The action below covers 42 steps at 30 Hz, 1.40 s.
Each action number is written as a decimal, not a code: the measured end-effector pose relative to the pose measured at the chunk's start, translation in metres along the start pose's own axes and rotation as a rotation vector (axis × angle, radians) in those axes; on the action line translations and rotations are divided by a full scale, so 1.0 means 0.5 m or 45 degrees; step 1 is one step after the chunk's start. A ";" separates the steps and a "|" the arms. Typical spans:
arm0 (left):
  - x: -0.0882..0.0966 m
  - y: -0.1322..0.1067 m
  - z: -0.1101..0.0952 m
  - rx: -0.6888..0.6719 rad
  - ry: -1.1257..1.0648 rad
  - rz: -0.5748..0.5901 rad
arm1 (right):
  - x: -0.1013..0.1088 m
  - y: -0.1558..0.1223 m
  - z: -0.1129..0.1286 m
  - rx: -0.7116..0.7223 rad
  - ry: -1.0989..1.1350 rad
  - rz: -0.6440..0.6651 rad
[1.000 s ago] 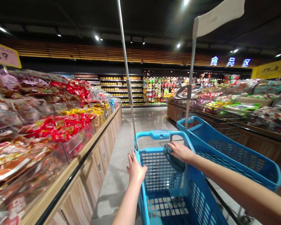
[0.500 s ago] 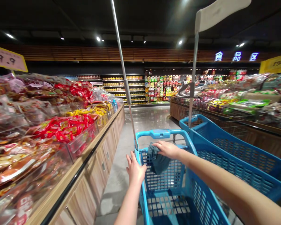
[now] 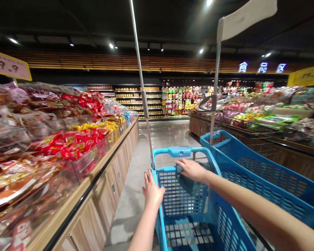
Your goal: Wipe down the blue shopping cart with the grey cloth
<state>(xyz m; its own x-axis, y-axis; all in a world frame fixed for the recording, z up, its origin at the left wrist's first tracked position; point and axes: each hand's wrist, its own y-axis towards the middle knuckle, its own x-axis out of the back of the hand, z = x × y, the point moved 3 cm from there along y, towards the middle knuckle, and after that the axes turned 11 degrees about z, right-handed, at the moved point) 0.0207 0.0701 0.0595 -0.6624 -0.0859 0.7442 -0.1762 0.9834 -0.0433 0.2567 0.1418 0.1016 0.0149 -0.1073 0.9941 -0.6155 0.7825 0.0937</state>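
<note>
The left hand [image 3: 152, 192] is open, its fingers spread over the left edge of the blue cart [image 3: 214, 205], just below the far left corner, with its thumb toward the inside. It has kept that spot through all three frames.

The change is on the other side. The right hand [image 3: 195, 170] holds a dark teal cloth [image 3: 191, 185] under its palm and fingers, at the top edge of the cart's far panel [image 3: 167, 169]. A second ago hand and cloth are nearer the far right corner; half a second ago they are left of the edge's middle; now they are back to the right of it, between those two places. The cloth hangs down over the panel, spreading to the right below the hand, and the index finger points left beyond it.

The cart's handle [image 3: 180, 151] rises just beyond the hand, untouched. A second cart [image 3: 226, 157] stands close along the right edge, and a wooden counter [image 3: 94, 216] runs along the left.
</note>
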 end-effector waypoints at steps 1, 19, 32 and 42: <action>0.000 0.001 0.000 0.000 0.003 -0.009 | -0.003 0.028 0.035 0.022 -0.027 -0.025; 0.015 0.003 0.023 0.021 -0.001 -0.138 | -0.024 -0.043 -0.052 -0.154 -0.037 -0.202; -0.020 -0.006 -0.011 -0.035 -0.078 -0.177 | -0.023 0.127 0.221 -0.288 0.178 -0.359; -0.001 0.007 0.032 0.050 -0.036 -0.190 | -0.015 0.150 0.168 -0.459 0.155 -0.324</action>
<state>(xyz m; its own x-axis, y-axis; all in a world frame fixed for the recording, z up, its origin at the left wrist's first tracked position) 0.0087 0.0712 0.0484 -0.6469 -0.2356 0.7252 -0.3024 0.9524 0.0397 0.1444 0.1497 0.0965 0.2362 -0.2677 0.9341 -0.2672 0.9064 0.3273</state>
